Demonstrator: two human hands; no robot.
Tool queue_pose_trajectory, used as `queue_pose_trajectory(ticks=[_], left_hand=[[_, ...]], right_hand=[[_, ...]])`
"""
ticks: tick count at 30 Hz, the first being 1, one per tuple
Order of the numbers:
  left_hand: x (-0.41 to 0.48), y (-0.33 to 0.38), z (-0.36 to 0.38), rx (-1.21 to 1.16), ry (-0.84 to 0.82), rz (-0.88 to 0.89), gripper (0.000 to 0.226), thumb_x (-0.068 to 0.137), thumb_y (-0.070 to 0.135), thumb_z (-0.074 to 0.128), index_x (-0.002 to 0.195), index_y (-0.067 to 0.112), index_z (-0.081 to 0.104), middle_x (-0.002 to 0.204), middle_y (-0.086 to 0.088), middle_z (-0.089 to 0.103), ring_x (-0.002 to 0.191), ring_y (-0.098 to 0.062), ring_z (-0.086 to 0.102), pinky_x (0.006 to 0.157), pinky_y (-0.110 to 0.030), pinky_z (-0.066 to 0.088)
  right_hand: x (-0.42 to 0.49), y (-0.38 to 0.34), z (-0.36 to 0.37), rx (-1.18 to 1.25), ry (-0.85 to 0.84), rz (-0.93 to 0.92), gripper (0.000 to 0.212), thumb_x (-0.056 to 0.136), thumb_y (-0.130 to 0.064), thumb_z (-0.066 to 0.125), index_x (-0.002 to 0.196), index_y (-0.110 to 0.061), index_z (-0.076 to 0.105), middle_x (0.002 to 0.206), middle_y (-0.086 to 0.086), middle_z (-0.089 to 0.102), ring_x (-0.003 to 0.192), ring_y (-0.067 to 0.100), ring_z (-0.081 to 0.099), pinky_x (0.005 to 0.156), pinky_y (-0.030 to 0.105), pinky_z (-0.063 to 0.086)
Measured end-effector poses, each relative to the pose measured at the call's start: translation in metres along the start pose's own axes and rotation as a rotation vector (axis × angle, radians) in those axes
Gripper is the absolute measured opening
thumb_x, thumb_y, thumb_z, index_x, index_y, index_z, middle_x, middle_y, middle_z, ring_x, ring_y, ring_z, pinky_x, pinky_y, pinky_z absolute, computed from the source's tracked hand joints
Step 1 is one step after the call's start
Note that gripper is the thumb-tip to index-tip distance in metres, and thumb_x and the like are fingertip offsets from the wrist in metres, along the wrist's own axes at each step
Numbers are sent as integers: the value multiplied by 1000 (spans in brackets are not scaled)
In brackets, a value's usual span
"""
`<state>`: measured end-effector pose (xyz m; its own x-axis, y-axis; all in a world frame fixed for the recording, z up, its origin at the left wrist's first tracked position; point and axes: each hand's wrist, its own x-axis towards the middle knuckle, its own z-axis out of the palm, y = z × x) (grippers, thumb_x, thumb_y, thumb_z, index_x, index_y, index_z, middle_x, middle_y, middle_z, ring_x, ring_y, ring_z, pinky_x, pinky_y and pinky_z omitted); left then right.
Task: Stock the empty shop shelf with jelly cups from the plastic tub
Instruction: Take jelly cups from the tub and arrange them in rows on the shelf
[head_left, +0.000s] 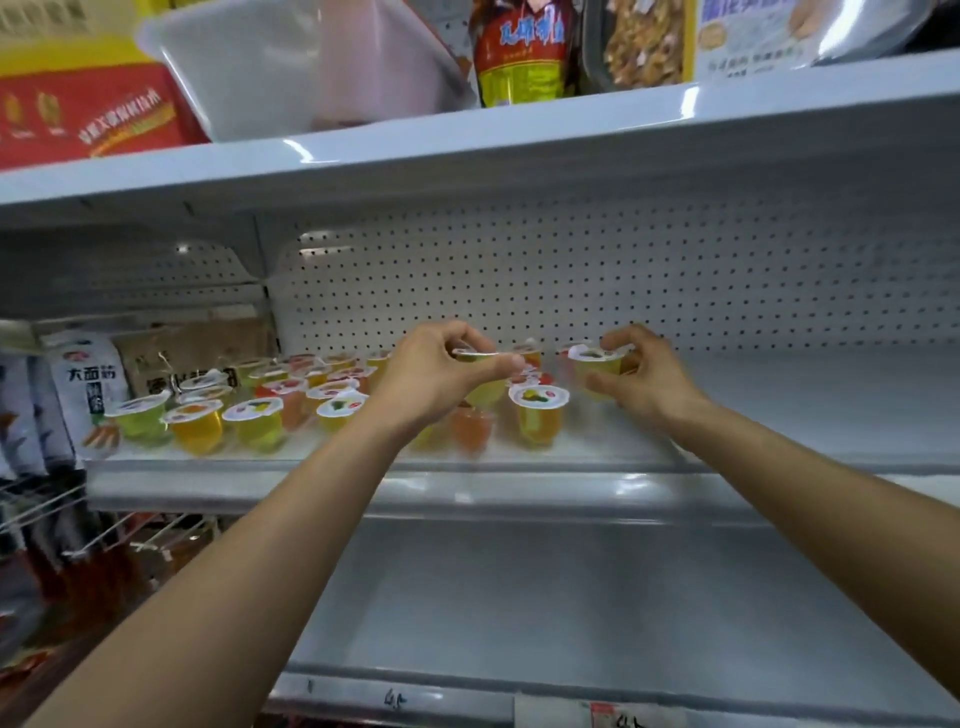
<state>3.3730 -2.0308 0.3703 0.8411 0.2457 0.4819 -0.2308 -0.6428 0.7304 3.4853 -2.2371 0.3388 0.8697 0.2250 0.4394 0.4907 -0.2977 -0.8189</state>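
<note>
Several jelly cups with white lids stand in rows on the left half of the white middle shelf. My left hand grips a yellow-green jelly cup by its rim, just above the rows. My right hand pinches another yellow jelly cup a little above the shelf, right of the rows. The white plastic tub sits tilted on the shelf above, at the upper left.
The upper shelf also holds a red box, a bottle and snack bags. Packets and hanging goods fill the bay to the left. A lower shelf lies beneath.
</note>
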Motion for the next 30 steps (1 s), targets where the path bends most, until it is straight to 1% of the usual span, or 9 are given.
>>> queue_pose_trajectory(ticks=[2, 5, 9, 12, 17, 21, 24, 27, 30], left_hand=[[14, -2, 3, -16, -8, 2, 47, 54, 64, 83, 78, 26, 71, 96, 3, 71, 86, -13, 65, 66, -33, 55], [32, -3, 6, -42, -32, 15, 56, 47, 71, 79, 78, 25, 71, 92, 3, 72, 86, -18, 66, 70, -38, 55], [46, 0, 8, -97, -56, 3, 44, 57, 54, 86, 81, 20, 73, 91, -3, 73, 75, -15, 65, 61, -28, 50], [49, -3, 10, -114, -61, -12, 43, 61, 49, 87, 85, 17, 73, 94, -8, 72, 71, -15, 63, 56, -28, 50], [47, -7, 12, -128, -48, -36, 41, 63, 50, 86, 84, 18, 72, 90, -9, 73, 72, -20, 67, 64, -38, 56], [45, -1, 15, -170, -45, -35, 36, 67, 42, 86, 87, 14, 72, 88, -9, 73, 68, -15, 65, 56, -27, 50], [42, 9, 16, -207, -53, -30, 37, 70, 39, 84, 91, 11, 71, 87, -9, 72, 64, -13, 66, 50, -23, 49], [43, 17, 16, -162, -36, -15, 48, 64, 53, 85, 88, 16, 66, 91, -9, 73, 75, -19, 68, 62, -36, 55], [40, 29, 18, -177, -16, -19, 62, 52, 62, 83, 87, 17, 59, 90, -11, 71, 74, -23, 66, 67, -42, 55]], right_hand=[[16, 6, 9, -49, 8, 22, 37, 77, -16, 80, 104, -22, 55, 90, -1, 61, 72, 10, 58, 58, 20, 45], [38, 14, 20, -136, 4, 44, 39, 72, -19, 82, 101, -21, 57, 97, 5, 62, 78, 19, 59, 64, 24, 45], [54, 25, 30, -146, -33, 93, 40, 70, -18, 84, 101, -19, 59, 105, 8, 64, 85, 24, 62, 77, 34, 54], [59, 29, 34, -151, -52, 86, 42, 70, -19, 85, 103, -17, 60, 112, 6, 63, 92, 24, 63, 82, 38, 56], [63, 31, 35, -177, -67, 77, 44, 71, -22, 85, 108, -17, 62, 118, 4, 62, 96, 20, 60, 79, 28, 49], [58, 27, 27, -279, -103, 65, 48, 75, -31, 81, 119, -22, 62, 118, 1, 63, 101, 18, 59, 86, 27, 48], [49, 10, 16, -344, -6, -3, 38, 85, -19, 70, 122, -23, 60, 116, 3, 59, 97, 15, 53, 83, 25, 43], [35, -17, 7, -175, 71, -153, 36, 84, -10, 65, 116, -28, 62, 113, 6, 60, 96, 17, 55, 88, 33, 51], [15, -48, -2, 74, -180, -210, 49, 76, -10, 66, 120, -29, 60, 110, 7, 64, 96, 18, 63, 87, 37, 56]])
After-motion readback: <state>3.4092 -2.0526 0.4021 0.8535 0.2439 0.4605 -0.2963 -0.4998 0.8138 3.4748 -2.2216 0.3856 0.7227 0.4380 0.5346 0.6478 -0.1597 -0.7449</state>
